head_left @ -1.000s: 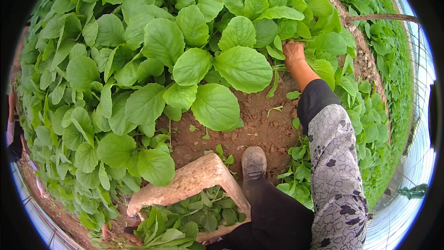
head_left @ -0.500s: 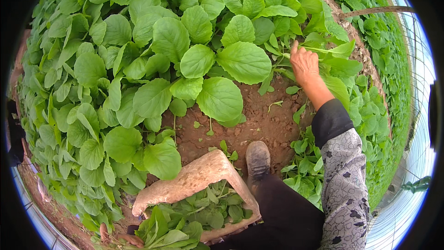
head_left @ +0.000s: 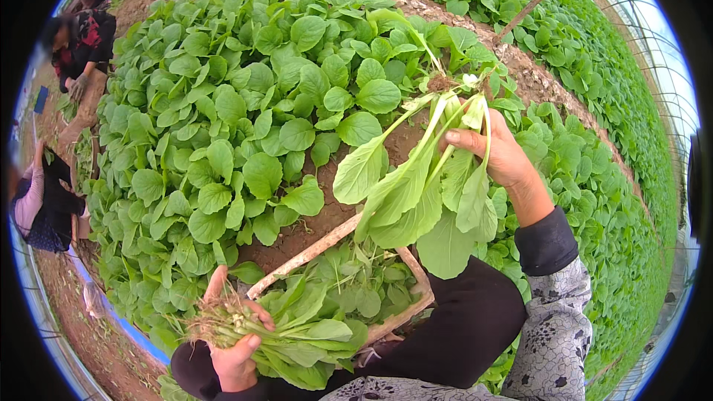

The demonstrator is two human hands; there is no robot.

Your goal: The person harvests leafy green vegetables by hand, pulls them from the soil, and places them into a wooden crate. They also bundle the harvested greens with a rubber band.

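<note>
Over brown soil [head_left: 328, 212], the left hand [head_left: 236, 365] is closed round a rooted bunch [head_left: 304, 341] by the near-left edge of the box [head_left: 304, 255], while the right hand [head_left: 499, 150] pinches splayed plants [head_left: 412, 197] above its far-right edge, where stems could slip if the thumb slackens.

Pale stems of the loose leafy green plants [head_left: 405, 197] hide some fingers of the right hand [head_left: 502, 154]. A root-ended bunch of green leaves [head_left: 304, 341] covers the left hand's [head_left: 235, 362] palm and part of the dirt-stained pale box [head_left: 304, 254]. The lower edge cuts off the grey flower-patterned sleeve [head_left: 553, 327]; the dark round rim crops a pink-sleeved co-worker [head_left: 52, 215].
</note>
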